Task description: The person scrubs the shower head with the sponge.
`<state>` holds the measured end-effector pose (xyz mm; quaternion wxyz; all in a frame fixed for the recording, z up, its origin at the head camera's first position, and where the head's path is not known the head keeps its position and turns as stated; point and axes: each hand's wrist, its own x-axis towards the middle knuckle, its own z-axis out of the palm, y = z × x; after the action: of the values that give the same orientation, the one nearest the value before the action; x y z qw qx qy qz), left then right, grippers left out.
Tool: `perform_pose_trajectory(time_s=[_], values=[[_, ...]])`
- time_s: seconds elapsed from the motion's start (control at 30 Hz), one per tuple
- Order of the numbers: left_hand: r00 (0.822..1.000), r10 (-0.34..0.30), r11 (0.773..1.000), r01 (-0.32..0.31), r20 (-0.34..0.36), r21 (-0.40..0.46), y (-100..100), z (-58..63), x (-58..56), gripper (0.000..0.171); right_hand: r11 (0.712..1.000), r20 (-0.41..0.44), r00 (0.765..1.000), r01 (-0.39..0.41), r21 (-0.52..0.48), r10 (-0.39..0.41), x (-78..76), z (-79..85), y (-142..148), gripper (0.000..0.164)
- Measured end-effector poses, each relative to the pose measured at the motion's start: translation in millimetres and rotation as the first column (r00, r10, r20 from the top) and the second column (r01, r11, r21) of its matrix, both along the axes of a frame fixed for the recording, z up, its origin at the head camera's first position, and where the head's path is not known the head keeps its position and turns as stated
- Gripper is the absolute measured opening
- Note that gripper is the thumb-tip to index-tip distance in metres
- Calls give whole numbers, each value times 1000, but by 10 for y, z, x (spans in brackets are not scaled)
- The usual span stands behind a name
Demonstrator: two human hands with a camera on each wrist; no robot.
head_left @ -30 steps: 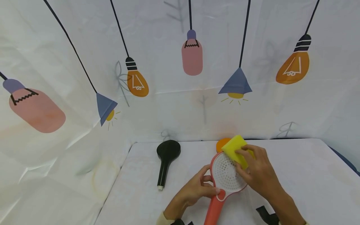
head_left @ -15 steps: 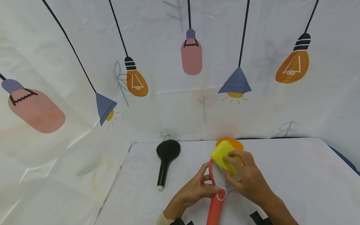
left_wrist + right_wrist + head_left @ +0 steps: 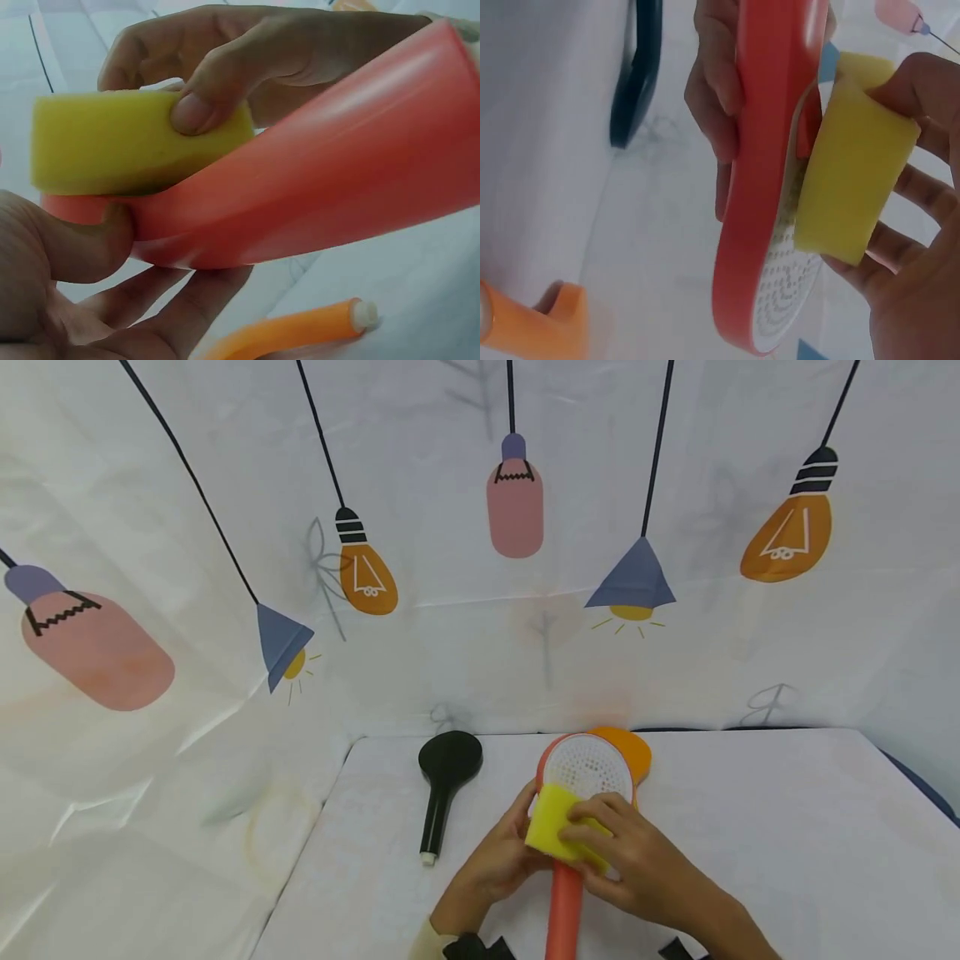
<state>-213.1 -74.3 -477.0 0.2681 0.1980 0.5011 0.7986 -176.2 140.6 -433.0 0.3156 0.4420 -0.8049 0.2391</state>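
Note:
A coral-red shower head (image 3: 565, 906) with a white perforated face is held up off the table by my left hand (image 3: 501, 858), its fingers behind the head and the thumb along the rim in the left wrist view. My right hand (image 3: 637, 864) pinches a yellow sponge (image 3: 555, 822) between thumb and fingers. The sponge (image 3: 105, 142) lies against the lower part of the face, near where head and handle (image 3: 345, 150) meet. In the right wrist view, the sponge (image 3: 855, 165) covers part of the face, and the nozzle holes (image 3: 784, 289) below it show.
On the white table (image 3: 750, 827), a black shower head (image 3: 447, 768) lies to the left. An orange shower head (image 3: 633, 752) lies behind the red one, partly hidden. A white sheet (image 3: 450, 660) printed with lamps stands behind the table.
The sponge in my right hand has slid from the upper right of the face down and left to its lower part. The red shower head has shifted slightly up and left, standing more upright.

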Motion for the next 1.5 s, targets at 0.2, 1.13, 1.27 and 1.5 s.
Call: perform_pose_trajectory(time_s=[0.2, 1.13, 1.27, 1.5], values=[[988, 144, 986, -148, 59, 78, -34, 7, -8, 82, 996, 62, 996, -64, 61, 60, 80, 33, -32, 41], [969, 217, 956, -236, 121, 176, -114, 106, 1, 67, 980, 156, 974, -180, 82, 166, 165, 168, 72, 33], [987, 133, 969, -148, 86, 196, -99, 105, 24, 66, 997, 118, 993, -14, 76, 5, 115, 145, 97, 25], [991, 105, 973, -120, 82, 198, -40, 101, 49, 69, 977, 30, 977, 210, 42, -212, 8, 119, 146, 40]])
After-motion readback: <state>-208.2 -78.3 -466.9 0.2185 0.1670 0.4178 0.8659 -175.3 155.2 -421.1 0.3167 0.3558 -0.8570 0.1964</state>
